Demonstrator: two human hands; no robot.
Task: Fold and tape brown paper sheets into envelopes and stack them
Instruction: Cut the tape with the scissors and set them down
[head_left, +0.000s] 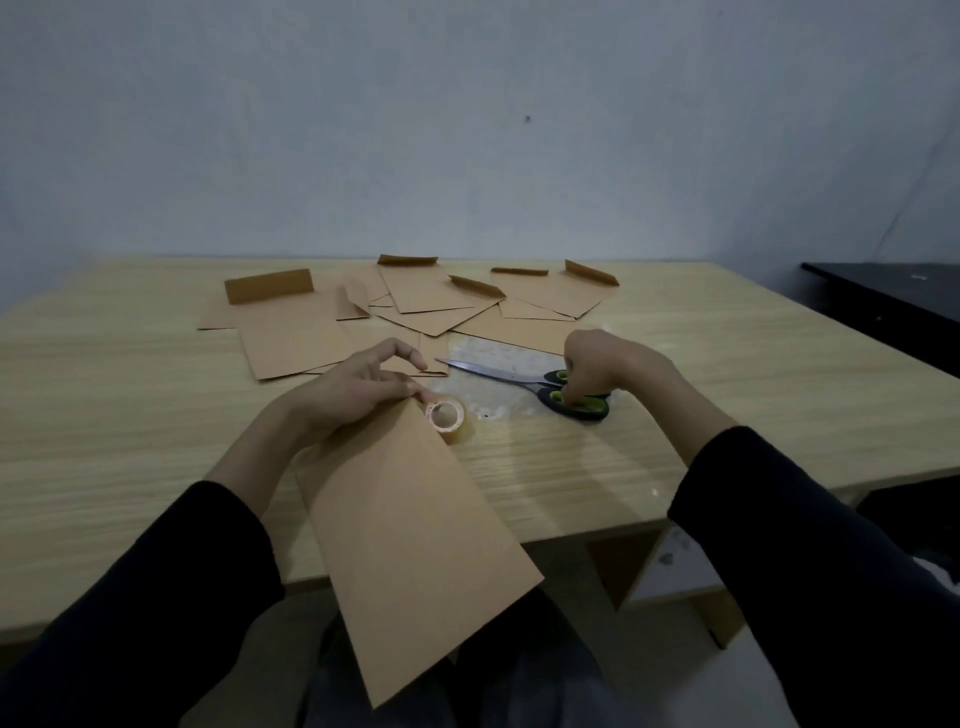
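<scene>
A folded brown paper sheet (415, 545) slants from the table's front edge out over my lap. My left hand (353, 389) holds its far corner together with a roll of clear tape (449, 418). My right hand (605, 366) curls its fingers into the green-and-black handles of the scissors (524, 382), which lie on the table with blades pointing left. Several folded brown envelopes (431, 296) with raised flaps lie spread across the far middle of the table.
The light wooden table (753, 374) runs to a grey wall behind. A black surface (893, 306) stands at the right. A patch of clear tape residue (493, 358) marks the table under the scissors.
</scene>
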